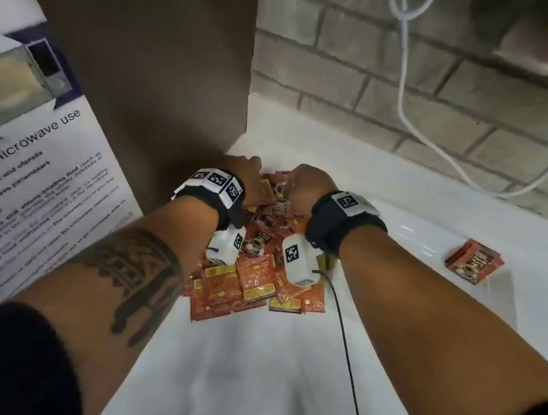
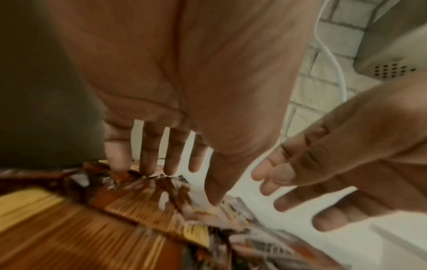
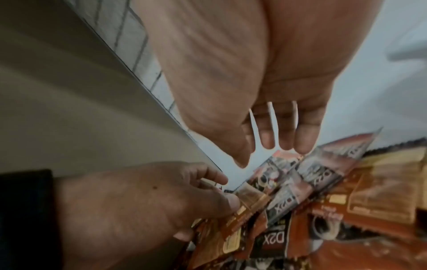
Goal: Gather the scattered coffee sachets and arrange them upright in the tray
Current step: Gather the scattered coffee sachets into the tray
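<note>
Dozens of sachets (image 1: 250, 273) lie heaped flat on the white desk (image 1: 279, 380), the heap pushed into the corner where the brown panel (image 1: 146, 53) meets the brick wall (image 1: 386, 66). One small stack (image 1: 474, 266) sits well apart, to the right of the heap. No tray shows in any view.

Both hands work at the heap's far edge. The left hand (image 1: 245, 178) reaches down beside the panel; in its wrist view the fingers (image 2: 148, 155) are spread and nearly straight, tips touching the top sachets, gripping nothing. The right hand (image 1: 304, 187) hovers just right of it, fingers (image 3: 286, 133) loosely extended above the heap and holding nothing I can see.

Judging by their look, the sachets are light, thin, glossy foil: floppy, slick against each other, and prone to fan out or slide when scooped. They are not fragile, so a firm squeeze should be safe. Best hold is probably a pinch across the flat faces of several squared together, thumb on one side, fingers on the other, with edges tapped even on the desk.
</note>
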Motion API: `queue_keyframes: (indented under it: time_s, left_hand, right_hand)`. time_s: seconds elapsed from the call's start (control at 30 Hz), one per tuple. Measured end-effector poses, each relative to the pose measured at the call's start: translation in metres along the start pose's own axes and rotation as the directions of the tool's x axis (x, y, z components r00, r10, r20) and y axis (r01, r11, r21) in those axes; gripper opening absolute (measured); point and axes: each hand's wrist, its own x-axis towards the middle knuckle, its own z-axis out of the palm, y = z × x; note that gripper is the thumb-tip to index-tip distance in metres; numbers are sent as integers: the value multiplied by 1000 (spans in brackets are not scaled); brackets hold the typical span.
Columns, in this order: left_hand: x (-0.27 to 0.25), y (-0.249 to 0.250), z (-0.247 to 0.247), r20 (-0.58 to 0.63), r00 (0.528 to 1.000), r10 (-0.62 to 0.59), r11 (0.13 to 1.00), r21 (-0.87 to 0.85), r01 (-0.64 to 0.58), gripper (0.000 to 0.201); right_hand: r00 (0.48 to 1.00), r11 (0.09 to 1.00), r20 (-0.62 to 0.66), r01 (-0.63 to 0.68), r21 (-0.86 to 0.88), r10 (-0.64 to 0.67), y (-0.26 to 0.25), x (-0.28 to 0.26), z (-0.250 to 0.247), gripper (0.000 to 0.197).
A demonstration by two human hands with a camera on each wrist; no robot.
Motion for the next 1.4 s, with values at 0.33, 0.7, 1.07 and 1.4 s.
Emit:
queue_keyframes:
  time_s: [0.33,0.7,1.07,1.4]
  left_hand:
    - [-7,-12,-4,-50,998,48,988,-146,-54,37]
    - [-18,-26,-41,-142,989,29,940,-332,-75,29]
    - [-39,-29,-46,-143,989,-36,892,-452,-32,17]
    - [-40,-27,-7,28,998,-53,849,-525,60,18]
  right_hand:
    - [998,991,21,-51,-126,55,-17,30,33,47]
    - [998,995,-54,-26,92,31,11,17,-15,19]
    - [978,983,157,-118,-140,140,5,18,27,43]
    - [945,948,100,-303,-100,313,8,29,28,99]
